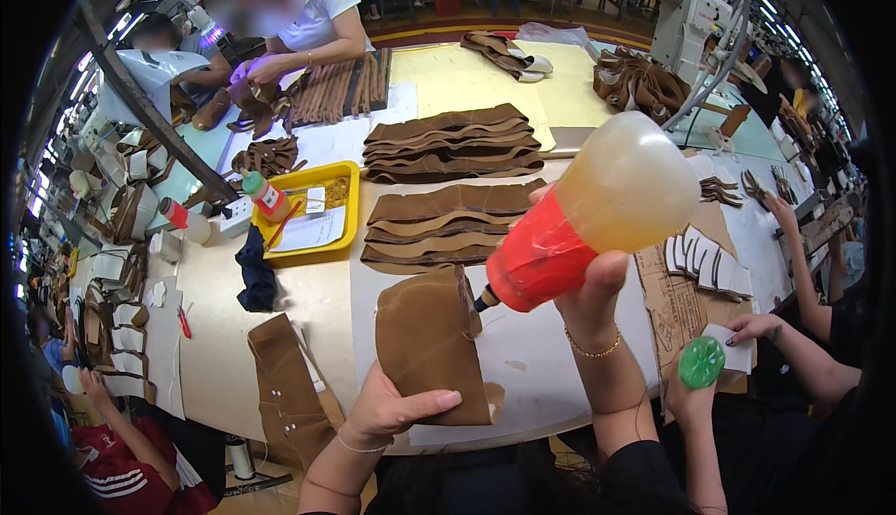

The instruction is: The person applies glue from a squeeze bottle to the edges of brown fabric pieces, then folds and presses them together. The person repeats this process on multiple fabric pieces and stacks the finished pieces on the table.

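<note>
My left hand (397, 408) grips the lower edge of a folded brown leather piece (420, 338), thumb on top. My right hand (597, 305) is wrapped round a squeeze bottle (639, 184) with a red band and yellowish liquid inside. The bottle is tipped nozzle-down, and its dark tip (485, 299) is at the right edge of the leather; whether it touches is hard to tell. Beyond it, overlapping brown leather strips (448, 221) lie in a row, with a second stack (453, 146) behind. Another brown panel (289, 384) rests left of my left hand.
A yellow tray (350, 200) at left holds a small green-capped bottle (266, 196) and papers. Dark cloth (254, 271) lies beside it. A co-worker's hands (266, 67) handle leather at the far side. At right, another person's hand holds a green-bottomed bottle (701, 363) near white-backed pieces (707, 261).
</note>
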The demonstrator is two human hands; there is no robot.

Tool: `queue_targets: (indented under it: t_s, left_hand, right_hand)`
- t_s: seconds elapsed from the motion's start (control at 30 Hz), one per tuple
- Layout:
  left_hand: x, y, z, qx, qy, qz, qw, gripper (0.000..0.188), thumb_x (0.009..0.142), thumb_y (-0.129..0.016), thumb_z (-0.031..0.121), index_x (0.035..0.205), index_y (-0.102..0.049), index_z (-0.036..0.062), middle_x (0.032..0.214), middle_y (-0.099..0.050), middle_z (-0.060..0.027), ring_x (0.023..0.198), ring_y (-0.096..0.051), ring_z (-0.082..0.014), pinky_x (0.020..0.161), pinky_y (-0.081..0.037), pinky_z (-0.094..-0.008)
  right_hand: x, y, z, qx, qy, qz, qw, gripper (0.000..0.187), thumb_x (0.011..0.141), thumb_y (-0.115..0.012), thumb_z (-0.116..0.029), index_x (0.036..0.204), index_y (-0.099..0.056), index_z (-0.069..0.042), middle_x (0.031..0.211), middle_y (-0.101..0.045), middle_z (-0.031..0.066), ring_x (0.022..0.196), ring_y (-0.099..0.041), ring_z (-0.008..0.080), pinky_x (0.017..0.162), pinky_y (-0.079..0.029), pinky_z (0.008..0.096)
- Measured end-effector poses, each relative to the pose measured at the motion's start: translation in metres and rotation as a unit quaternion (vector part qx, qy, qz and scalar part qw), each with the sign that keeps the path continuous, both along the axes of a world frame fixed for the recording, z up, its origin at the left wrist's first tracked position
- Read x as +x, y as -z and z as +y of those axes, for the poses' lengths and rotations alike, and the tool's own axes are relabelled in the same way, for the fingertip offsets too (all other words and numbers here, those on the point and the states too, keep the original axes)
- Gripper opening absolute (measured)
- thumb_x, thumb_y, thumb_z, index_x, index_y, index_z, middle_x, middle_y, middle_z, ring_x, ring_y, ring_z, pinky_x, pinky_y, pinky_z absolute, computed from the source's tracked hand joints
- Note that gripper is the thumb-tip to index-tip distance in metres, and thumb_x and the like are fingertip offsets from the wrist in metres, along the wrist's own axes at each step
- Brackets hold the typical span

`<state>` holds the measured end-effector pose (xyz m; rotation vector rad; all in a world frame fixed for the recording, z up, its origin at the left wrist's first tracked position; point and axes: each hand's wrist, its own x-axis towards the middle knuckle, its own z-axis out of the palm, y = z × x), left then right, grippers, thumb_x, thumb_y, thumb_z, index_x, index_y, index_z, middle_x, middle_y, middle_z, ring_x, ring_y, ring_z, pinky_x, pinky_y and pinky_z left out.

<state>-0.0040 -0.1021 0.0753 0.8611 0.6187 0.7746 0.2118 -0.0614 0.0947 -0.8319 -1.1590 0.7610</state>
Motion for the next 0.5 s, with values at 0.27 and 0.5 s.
queue_targets:
  t_s: [0.27, 0.5]
  left_hand:
    - [0.004, -0.006, -0.001, -0.01, -0.014, 0.004, 1.0, 0.063, 0.067, -0.069, 0.002, 0.123, -0.041, -0.0026, 0.111, -0.055, -0.0112, 0.101, -0.056, -0.0195, 0.088, -0.045, -0.0328]
    - [0.001, -0.004, -0.001, -0.012, 0.008, -0.002, 1.0, 0.061, 0.07, -0.068, 0.002, 0.124, -0.041, -0.0014, 0.112, -0.055, -0.0104, 0.102, -0.055, -0.0183, 0.089, -0.044, -0.0324]
  right_hand:
    - [-0.004, 0.012, 0.001, 0.004, 0.01, -0.011, 1.0, 0.096, 0.065, -0.057, -0.073, 0.121, -0.037, 0.002, 0.108, -0.051, 0.0143, 0.084, -0.061, 0.023, 0.068, -0.056, 0.0345]
    - [-0.002, 0.013, 0.004, -0.021, -0.003, 0.011, 1.0, 0.092, 0.068, -0.053, -0.074, 0.119, -0.039, 0.002, 0.107, -0.051, 0.0126, 0.083, -0.06, 0.0221, 0.067, -0.055, 0.0355]
